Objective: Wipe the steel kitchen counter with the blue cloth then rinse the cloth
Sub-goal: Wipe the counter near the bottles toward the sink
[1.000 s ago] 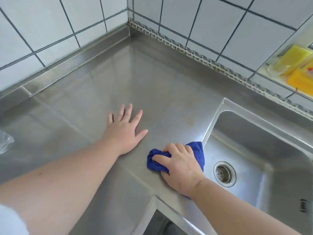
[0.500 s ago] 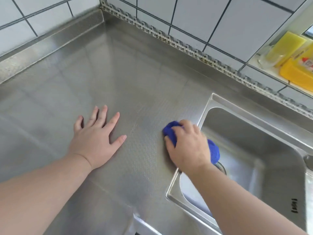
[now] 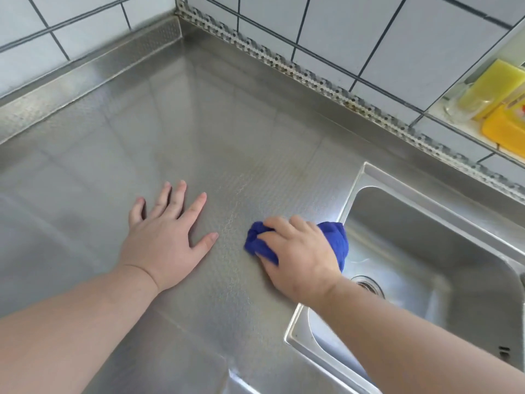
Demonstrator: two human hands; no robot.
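White tiled walls (image 3: 397,46) meet in a corner behind an embossed steel counter (image 3: 199,123). The left hand (image 3: 164,240) lies flat on the counter, palm down, fingers spread and thumb pointing toward the right hand. The right hand (image 3: 301,257), just beside it, presses down on a bunched blue cloth (image 3: 336,243), fingers curled over the fabric; cloth shows past the fingertips on the side toward the left hand and at the opposite side. The cloth sits on the counter at the rim of the sink (image 3: 352,200), which opens to the right of the right hand, with the drain (image 3: 368,285) just beyond the right wrist. Far beyond the right hand, yellow bottles (image 3: 494,89) stand on a tiled ledge (image 3: 460,129).
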